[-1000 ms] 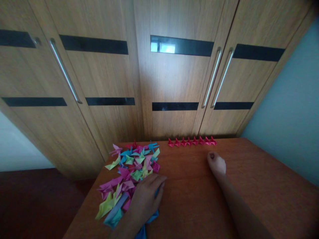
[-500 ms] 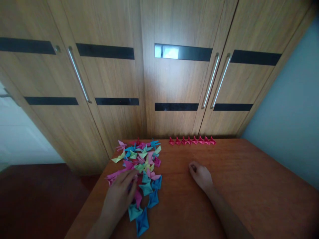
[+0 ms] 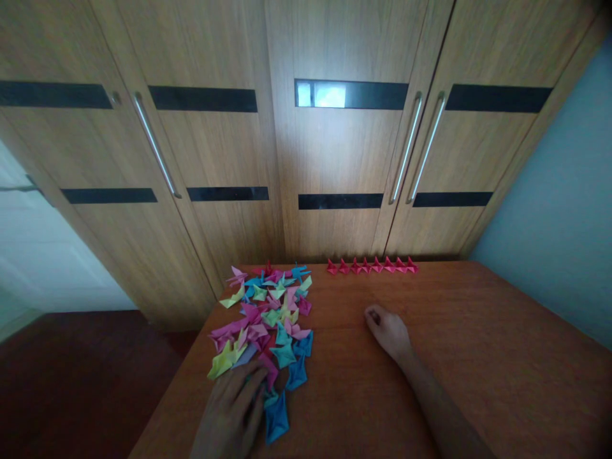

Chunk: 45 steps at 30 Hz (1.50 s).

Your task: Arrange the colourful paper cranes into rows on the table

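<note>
Eight red paper pieces [image 3: 377, 267] are lined up along the far edge of one desk [image 3: 344, 389]. Near its left edge, the mixed paper pile [image 3: 283, 354] is covered partly by the left hand [image 3: 233, 405], grip unclear; the right hand [image 3: 389, 333] is curled closed.

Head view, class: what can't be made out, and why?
In the head view:
Whether the left hand holds anything: its own back hides this.
Inside the right hand: curled fingers hide it.
Fine creases in the red paper shapes: too small.
Left forearm: cut off by the bottom edge.
</note>
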Tool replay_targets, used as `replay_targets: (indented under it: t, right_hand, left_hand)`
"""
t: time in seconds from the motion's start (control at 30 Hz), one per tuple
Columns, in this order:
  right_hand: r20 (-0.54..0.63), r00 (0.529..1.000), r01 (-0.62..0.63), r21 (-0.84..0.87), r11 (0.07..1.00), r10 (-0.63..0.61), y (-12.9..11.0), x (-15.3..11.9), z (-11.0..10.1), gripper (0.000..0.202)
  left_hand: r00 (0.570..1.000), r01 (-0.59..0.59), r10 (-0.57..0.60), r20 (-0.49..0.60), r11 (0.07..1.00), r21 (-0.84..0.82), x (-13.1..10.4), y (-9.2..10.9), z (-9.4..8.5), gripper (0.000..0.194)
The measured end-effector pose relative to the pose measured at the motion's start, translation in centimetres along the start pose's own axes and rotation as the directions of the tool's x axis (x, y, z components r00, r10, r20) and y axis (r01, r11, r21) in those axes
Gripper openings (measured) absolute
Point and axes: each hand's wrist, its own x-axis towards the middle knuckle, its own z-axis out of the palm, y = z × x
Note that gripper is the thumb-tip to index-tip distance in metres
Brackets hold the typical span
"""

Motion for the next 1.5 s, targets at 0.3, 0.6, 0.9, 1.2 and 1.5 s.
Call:
replay_targets:
  t: [0.3, 0.6, 0.9, 1.2, 1.5]
  right_hand:
    - [0.010, 1.000, -0.008, 0.020, 1.000, 0.008, 0.3, 0.0, 0.0, 0.015]
    - [0.012, 1.000, -0.002, 0.024, 1.000, 0.002, -0.1, 0.0, -0.3, 0.015]
    - [-0.008, 1.000, 0.004, 0.052, 0.999, -0.003, -0.2, 0.0, -0.5, 0.015]
    - [-0.004, 1.000, 0.008, 0.041, 0.999, -0.008, 0.0, 0.1, -0.2, 0.014]
    - [-0.001, 1.000, 0.000, 0.038, 0.999, 0.000, 0.0, 0.1, -0.3, 0.015]
  left_hand:
    - [0.997, -0.056, 0.051, 0.064, 0.995, 0.079, -1.9, 1.0, -2.0, 0.040]
    - [0.977, -0.183, 0.173, 0.127, 0.980, 0.074, -0.2, 1.3, 0.7, 0.034]
    - [0.987, -0.159, 0.154, 0.050, 0.981, 0.111, 2.6, 1.4, 1.6, 0.027]
    - [0.999, -0.031, 0.030, 0.023, 0.999, 0.025, 2.1, 1.1, 1.7, 0.026]
    - [0.997, -0.062, 0.063, 0.036, 0.998, -0.028, 1.8, 1.5, 1.7, 0.029]
